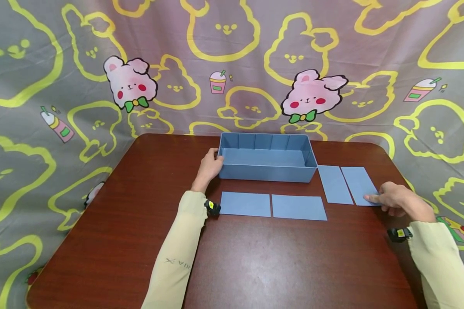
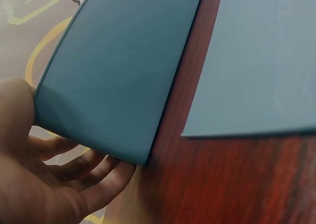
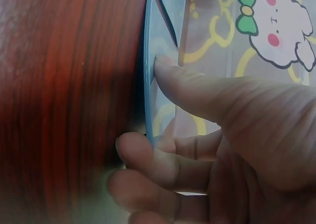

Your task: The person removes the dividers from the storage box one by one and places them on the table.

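Note:
An open blue plastic box (image 1: 267, 173) stands near the back of the table. My left hand (image 1: 209, 165) holds its left end, thumb by the rim and the other fingers along the end wall, as the left wrist view shows. At the right side of the table, my right hand (image 1: 397, 199) pinches the near right corner of a flat blue panel (image 1: 356, 182). In the right wrist view the thumb (image 3: 180, 83) lies on the panel's top face, with fingertips around its edge. A matching panel (image 1: 334, 184) lies just left of it.
Two more blue panels, a left one (image 1: 245, 204) and a right one (image 1: 298, 207), lie end to end in front of the box. A patterned curtain (image 1: 247, 64) hangs behind the brown wooden table (image 1: 286, 262). Each wrist wears a small black camera.

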The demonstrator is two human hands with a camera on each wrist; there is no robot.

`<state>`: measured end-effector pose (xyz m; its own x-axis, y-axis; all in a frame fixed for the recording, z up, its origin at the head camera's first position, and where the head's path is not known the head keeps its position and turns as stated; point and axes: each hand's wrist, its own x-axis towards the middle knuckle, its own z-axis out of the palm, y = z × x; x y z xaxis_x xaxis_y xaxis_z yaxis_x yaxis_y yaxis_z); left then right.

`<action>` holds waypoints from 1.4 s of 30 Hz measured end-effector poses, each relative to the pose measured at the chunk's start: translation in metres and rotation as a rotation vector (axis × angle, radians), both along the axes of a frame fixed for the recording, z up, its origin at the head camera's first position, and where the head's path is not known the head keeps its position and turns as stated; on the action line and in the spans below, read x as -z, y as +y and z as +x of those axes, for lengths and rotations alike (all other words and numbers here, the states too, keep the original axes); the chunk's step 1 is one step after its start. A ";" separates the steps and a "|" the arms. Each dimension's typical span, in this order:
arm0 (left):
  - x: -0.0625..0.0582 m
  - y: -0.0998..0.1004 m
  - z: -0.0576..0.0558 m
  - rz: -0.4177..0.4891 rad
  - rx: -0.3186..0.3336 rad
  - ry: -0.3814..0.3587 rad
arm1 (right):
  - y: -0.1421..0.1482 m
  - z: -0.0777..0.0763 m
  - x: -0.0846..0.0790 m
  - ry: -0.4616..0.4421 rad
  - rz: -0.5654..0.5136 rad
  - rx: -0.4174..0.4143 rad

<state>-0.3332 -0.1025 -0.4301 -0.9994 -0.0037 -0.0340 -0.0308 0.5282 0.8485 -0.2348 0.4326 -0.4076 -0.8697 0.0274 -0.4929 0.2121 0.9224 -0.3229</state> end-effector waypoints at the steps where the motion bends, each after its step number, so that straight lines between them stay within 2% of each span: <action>1: 0.000 0.000 0.000 0.001 0.001 -0.001 | 0.000 0.000 0.000 -0.002 0.000 0.005; 10: 0.000 0.000 0.002 -0.002 0.005 -0.005 | 0.002 0.001 0.001 -0.038 0.018 0.008; 24: 0.002 0.002 0.000 0.003 0.012 0.001 | 0.001 0.004 0.003 -0.030 0.056 0.023; 32: 0.002 -0.001 -0.001 0.007 0.010 -0.008 | -0.001 0.000 0.004 0.009 0.069 0.021; 42: 0.002 0.000 -0.002 0.004 0.017 0.000 | -0.002 0.003 0.004 0.045 0.068 0.014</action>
